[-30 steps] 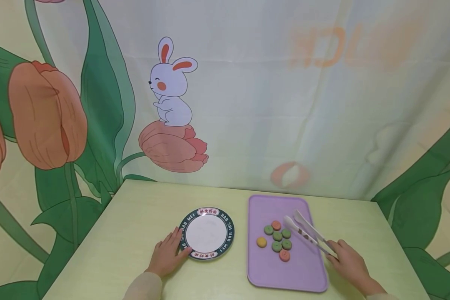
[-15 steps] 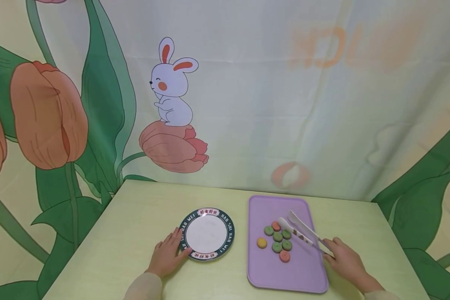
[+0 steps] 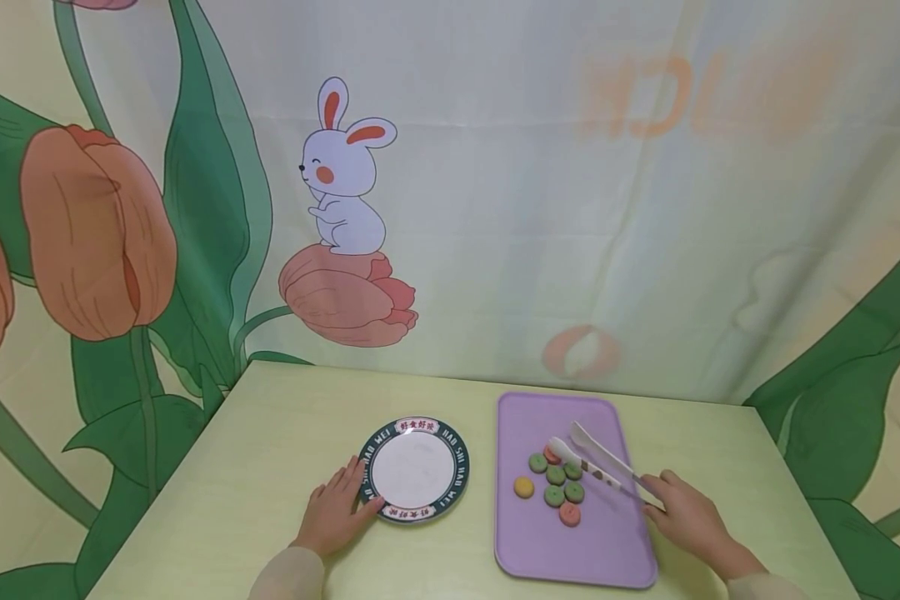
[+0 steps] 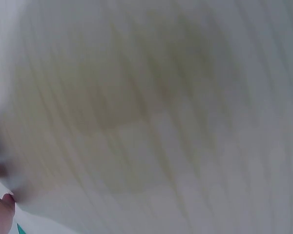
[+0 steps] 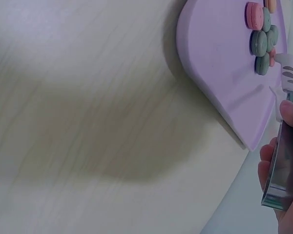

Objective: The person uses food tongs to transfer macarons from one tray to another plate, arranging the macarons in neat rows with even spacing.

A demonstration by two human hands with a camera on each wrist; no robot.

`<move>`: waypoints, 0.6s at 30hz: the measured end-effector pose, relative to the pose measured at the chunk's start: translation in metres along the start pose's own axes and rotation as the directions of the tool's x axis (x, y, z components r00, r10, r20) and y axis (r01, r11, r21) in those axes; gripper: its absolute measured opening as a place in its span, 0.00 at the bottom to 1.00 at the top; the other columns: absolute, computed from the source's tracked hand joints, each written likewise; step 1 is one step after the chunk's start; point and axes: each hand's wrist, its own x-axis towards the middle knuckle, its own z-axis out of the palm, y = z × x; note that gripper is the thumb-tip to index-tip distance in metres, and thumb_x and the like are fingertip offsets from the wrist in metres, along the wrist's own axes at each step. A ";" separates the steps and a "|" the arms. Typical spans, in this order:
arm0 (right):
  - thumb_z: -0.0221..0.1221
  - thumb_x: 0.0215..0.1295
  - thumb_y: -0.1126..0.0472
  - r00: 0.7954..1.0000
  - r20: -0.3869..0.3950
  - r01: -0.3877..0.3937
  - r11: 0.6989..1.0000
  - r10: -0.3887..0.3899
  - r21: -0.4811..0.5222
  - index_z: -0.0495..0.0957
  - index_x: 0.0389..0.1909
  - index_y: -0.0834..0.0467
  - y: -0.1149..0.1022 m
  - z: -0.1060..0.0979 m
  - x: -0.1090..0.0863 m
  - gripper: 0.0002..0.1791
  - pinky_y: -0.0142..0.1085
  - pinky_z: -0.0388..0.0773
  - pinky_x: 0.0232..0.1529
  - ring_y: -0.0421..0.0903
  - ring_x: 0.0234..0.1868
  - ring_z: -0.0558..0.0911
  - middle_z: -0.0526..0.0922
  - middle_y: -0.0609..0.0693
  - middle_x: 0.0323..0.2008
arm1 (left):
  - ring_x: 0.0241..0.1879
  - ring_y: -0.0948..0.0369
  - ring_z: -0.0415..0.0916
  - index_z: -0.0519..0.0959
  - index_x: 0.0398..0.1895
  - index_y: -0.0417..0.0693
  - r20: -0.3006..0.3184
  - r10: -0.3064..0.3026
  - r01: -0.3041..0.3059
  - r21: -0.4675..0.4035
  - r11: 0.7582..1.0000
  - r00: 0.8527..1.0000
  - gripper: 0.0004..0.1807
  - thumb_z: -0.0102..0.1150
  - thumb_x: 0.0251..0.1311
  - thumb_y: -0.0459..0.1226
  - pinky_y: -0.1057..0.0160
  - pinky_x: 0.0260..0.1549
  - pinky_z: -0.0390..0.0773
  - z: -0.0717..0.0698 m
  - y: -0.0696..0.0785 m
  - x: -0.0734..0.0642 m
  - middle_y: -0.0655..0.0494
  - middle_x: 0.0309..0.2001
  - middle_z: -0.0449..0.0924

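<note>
In the head view, my left hand (image 3: 335,510) lies at the left edge of a round plate (image 3: 414,468) with a dark patterned rim, its extended fingers and thumb touching that rim. My right hand (image 3: 688,518) grips metal tongs (image 3: 606,455) with white tips, which also show in the right wrist view. The tips stand spread over a purple tray (image 3: 540,550). One tip partly covers a pink macaron (image 3: 551,455) at the top of the cluster. Several green macarons (image 3: 554,496), a yellow one (image 3: 523,487) and a second pink one (image 3: 569,513) lie on the tray.
Plate and tray stand side by side on a pale wood-grain table (image 3: 217,500), with a gap between them. A printed curtain (image 3: 487,208) with a rabbit and tulips hangs behind the table's far edge. The left wrist view is mostly blurred table surface.
The tongs have moved left and slightly down across the tray, bringing one tip over the upper pink macaron. My right hand has shifted left with them; the left hand stays in place.
</note>
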 end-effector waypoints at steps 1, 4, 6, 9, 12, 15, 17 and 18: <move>0.62 0.48 0.61 1.000 0.001 0.003 1.000 -0.003 0.000 0.76 0.43 0.56 0.000 0.000 0.001 0.18 0.27 0.57 0.16 0.36 0.20 0.60 0.68 0.45 0.25 | 0.66 0.47 0.50 0.52 0.67 0.46 0.002 -0.001 0.001 0.000 1.000 1.000 0.45 0.36 0.53 0.66 0.39 0.59 0.52 0.000 0.000 0.000 0.49 0.68 0.49; 0.63 0.48 0.60 1.000 -0.001 0.017 1.000 -0.017 0.000 0.76 0.43 0.56 0.000 0.000 0.002 0.18 0.27 0.57 0.16 0.35 0.19 0.60 0.68 0.44 0.24 | 0.66 0.47 0.50 0.52 0.67 0.46 0.001 -0.001 0.001 0.001 1.000 1.000 0.45 0.37 0.54 0.66 0.39 0.59 0.52 0.000 0.000 0.000 0.49 0.69 0.49; 0.63 0.47 0.60 1.000 -0.002 0.026 1.000 -0.026 -0.002 0.76 0.43 0.55 0.000 0.001 0.003 0.18 0.27 0.57 0.16 0.34 0.19 0.60 0.68 0.44 0.24 | 0.65 0.47 0.51 0.52 0.67 0.46 -0.002 -0.002 0.002 0.000 1.000 1.000 0.45 0.37 0.54 0.65 0.39 0.59 0.52 -0.001 0.001 0.000 0.49 0.68 0.49; 0.63 0.47 0.60 0.999 0.000 0.037 0.999 -0.037 -0.002 0.76 0.42 0.55 -0.001 0.001 0.004 0.18 0.26 0.56 0.16 0.34 0.19 0.59 0.67 0.44 0.24 | 0.65 0.47 0.51 0.52 0.67 0.46 -0.008 -0.002 0.002 -0.003 1.000 1.000 0.44 0.38 0.54 0.65 0.39 0.59 0.52 -0.001 0.001 -0.001 0.49 0.68 0.49; 0.63 0.47 0.59 0.999 0.010 0.043 0.999 -0.043 -0.007 0.76 0.43 0.55 -0.001 0.001 0.005 0.18 0.27 0.56 0.16 0.34 0.19 0.59 0.67 0.43 0.24 | 0.65 0.47 0.51 0.53 0.67 0.46 -0.008 -0.002 0.002 -0.005 1.000 1.000 0.44 0.39 0.54 0.64 0.39 0.59 0.52 -0.002 0.002 -0.001 0.49 0.68 0.50; 0.63 0.47 0.59 0.999 0.018 0.042 0.999 -0.042 -0.012 0.76 0.43 0.55 -0.002 0.000 0.005 0.19 0.27 0.55 0.16 0.34 0.19 0.59 0.66 0.43 0.23 | 0.65 0.47 0.51 0.53 0.67 0.46 -0.009 -0.001 0.001 -0.007 1.000 1.000 0.43 0.39 0.54 0.64 0.39 0.58 0.52 -0.003 0.002 -0.002 0.49 0.68 0.50; 0.63 0.47 0.59 0.999 0.020 0.043 0.999 -0.043 -0.009 0.76 0.43 0.56 -0.003 -0.001 0.005 0.19 0.27 0.55 0.16 0.34 0.19 0.59 0.65 0.43 0.23 | 0.65 0.47 0.51 0.53 0.67 0.46 -0.009 0.000 0.000 -0.007 1.000 1.000 0.43 0.39 0.54 0.64 0.39 0.58 0.52 -0.003 0.002 -0.002 0.49 0.68 0.50; 0.63 0.47 0.59 0.999 0.020 0.043 0.999 -0.043 -0.009 0.76 0.43 0.56 -0.003 -0.002 0.005 0.19 0.27 0.55 0.16 0.35 0.19 0.59 0.65 0.43 0.23 | 0.65 0.47 0.51 0.53 0.67 0.46 -0.009 0.001 -0.001 -0.007 1.000 1.000 0.43 0.39 0.54 0.64 0.39 0.58 0.52 -0.003 0.002 -0.002 0.49 0.68 0.50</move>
